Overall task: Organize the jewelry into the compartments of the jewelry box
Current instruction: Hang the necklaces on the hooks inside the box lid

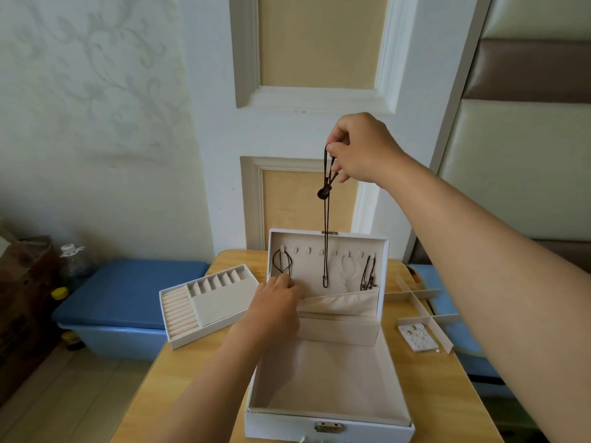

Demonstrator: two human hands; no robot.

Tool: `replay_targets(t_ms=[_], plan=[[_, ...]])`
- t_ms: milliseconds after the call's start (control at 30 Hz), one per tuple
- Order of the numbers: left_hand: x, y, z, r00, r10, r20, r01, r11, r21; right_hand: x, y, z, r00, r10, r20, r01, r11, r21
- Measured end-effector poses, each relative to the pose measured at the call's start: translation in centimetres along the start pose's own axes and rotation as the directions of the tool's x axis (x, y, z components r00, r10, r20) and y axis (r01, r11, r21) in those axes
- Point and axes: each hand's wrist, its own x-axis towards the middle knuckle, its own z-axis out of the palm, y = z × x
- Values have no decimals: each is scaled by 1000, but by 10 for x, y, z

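Observation:
A white jewelry box [329,423] stands open on the wooden table, its lid [382,251] upright with a row of hooks and a fabric pocket [342,303]. My right hand [361,148] is raised above the lid and pinches a dark cord necklace [326,225] that dangles down in front of the hooks. My left hand [276,298] grips the left edge of the pocket. A black cord [281,262] hangs at the lid's left, and a thin chain [347,273] and another dark necklace [367,273] hang at its right.
A removed tray [208,302] with ring rolls and small slots lies left of the box. Loose dividers [422,302] and a white earring card [417,338] lie on the right. Blue storage bins [128,298] flank the table; a wall and door stand behind.

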Motion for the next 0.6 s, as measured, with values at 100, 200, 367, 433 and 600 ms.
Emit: replay_targets(t_ms=[100,200,367,433,600], plan=[[1,0,-2,1000,-2,17,3,1000,-26,2,-2,2,1000,4,-5,-4,1000,9],[0,-1,-5,1000,2,27,0,998,-56,1,-5,6,1000,-7,9,7,1000,0],[-3,-2,-8,1000,13,25,-10,995,-98,-7,1,23,997,-13,77,17,998,-53],[-5,-3,-9,1000,14,14,-12,990,-142,-13,6,33,991,-30,127,45,992,-115],[-7,-7,-11,1000,23,15,-20,982,-190,-41,20,62,960,-20,280,80,976,-205]])
